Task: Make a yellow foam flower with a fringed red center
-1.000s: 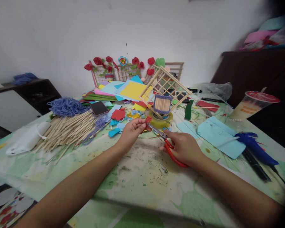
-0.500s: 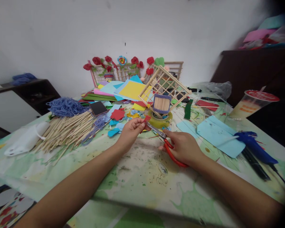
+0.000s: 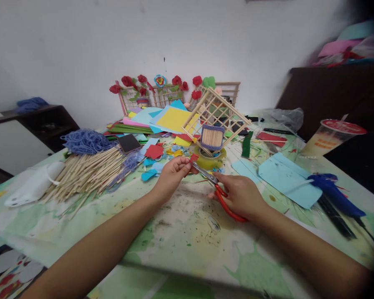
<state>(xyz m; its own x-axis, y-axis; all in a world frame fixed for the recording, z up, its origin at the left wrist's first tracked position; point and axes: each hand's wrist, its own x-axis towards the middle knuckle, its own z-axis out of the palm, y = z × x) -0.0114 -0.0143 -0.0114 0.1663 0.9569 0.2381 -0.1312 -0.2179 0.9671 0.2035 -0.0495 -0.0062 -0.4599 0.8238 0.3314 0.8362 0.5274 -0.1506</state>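
My left hand [image 3: 173, 171] pinches a small red fringed paper piece [image 3: 193, 158] above the middle of the table. My right hand [image 3: 241, 194] grips red-handled scissors [image 3: 218, 192], whose blades point up-left and meet the red piece. Both hands hover just over the stained table top [image 3: 187, 232]. Right behind them stands a yellow tape roll [image 3: 210, 160] with a purple-edged bundle of sticks [image 3: 212, 137] leaning on it.
A heap of wooden sticks [image 3: 87, 172] and blue yarn [image 3: 85, 141] lies left. Coloured paper sheets [image 3: 171, 118], a wooden lattice [image 3: 216, 112] and paper roses [image 3: 143, 81] sit behind. Light blue paper [image 3: 286, 178], a blue glue gun [image 3: 333, 193] and a lidded cup [image 3: 330, 137] lie right.
Both hands stay almost in place; the scissors and the red piece have shifted only slightly. The view has tilted a little.
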